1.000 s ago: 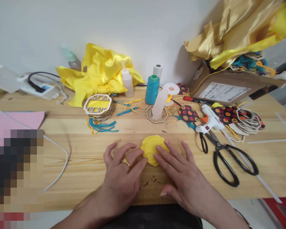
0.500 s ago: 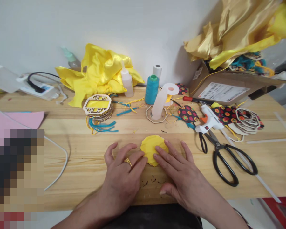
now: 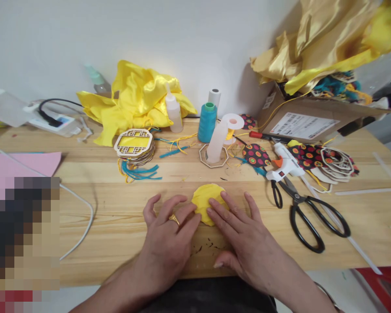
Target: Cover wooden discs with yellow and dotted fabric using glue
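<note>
A round yellow fabric piece (image 3: pixel 208 198) with a slightly wrinkled surface lies flat on the wooden table in front of me. At its left edge, my left hand (image 3: pixel 171 234) has bent fingers, with the two nearest fingertips pressed close together on the fabric. The outer fingers of that hand curl away from it, one wearing a gold ring (image 3: pixel 174 219), and its thumb is hidden. My right hand (image 3: pixel 244 234) lies palm down with fingers spread, its fingertips resting on the right part of the fabric and covering some of it.
Large black-handled scissors (image 3: pixel 297 199) and a white glue gun (image 3: pixel 286 165) lie at the right. Behind stand a teal thread spool (image 3: pixel 207 124) and a squeeze bottle (image 3: pixel 173 114). Stacked wooden lattice frames (image 3: pixel 134 152), bunched yellow satin (image 3: pixel 130 100) and a filled cardboard box (image 3: pixel 289 108) surround them.
My right hand has shifted very slightly left over the yellow fabric piece. My left hand stays at the same edge.
</note>
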The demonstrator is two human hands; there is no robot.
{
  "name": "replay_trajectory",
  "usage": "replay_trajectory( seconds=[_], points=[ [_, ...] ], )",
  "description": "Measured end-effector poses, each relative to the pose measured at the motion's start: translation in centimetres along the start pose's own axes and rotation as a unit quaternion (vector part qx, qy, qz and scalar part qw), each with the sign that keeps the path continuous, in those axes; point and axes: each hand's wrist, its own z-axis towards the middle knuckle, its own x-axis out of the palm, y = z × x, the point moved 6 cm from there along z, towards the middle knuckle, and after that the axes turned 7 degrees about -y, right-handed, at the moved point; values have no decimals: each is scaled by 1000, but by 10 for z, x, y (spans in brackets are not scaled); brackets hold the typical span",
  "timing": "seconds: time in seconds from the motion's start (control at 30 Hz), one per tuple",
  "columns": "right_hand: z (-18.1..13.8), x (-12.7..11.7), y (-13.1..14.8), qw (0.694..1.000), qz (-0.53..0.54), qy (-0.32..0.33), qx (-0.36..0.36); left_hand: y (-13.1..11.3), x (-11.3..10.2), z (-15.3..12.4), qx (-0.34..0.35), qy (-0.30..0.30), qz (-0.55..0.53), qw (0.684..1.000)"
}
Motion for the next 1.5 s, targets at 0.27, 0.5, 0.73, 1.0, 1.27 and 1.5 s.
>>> replay_trajectory(
  seconds=[0.27,0.5,0.73,1.0,1.27,1.5],
  points=[
    [14,-7,-2,1000,-16,-1,7,0,-1,-1,9,-16,6,1000],
    [35,-5,1,999,5,33,-14,0,2,-2,15,13,3,1000],
    [43,-2,-4,1000,-10,28,-11,-2,2,-2,25,18,0,1000],
    [49,-2,-16,998,-53,-2,39,-1,2,1,7,15,1,1000],
    [24,-14,-46,979,-119,-77,146,-1,0,1,2,-1,4,1000],
    [-2,-15,-28,988,-94,-76,101,-4,1,6,0,7,39,999]
  ],
)
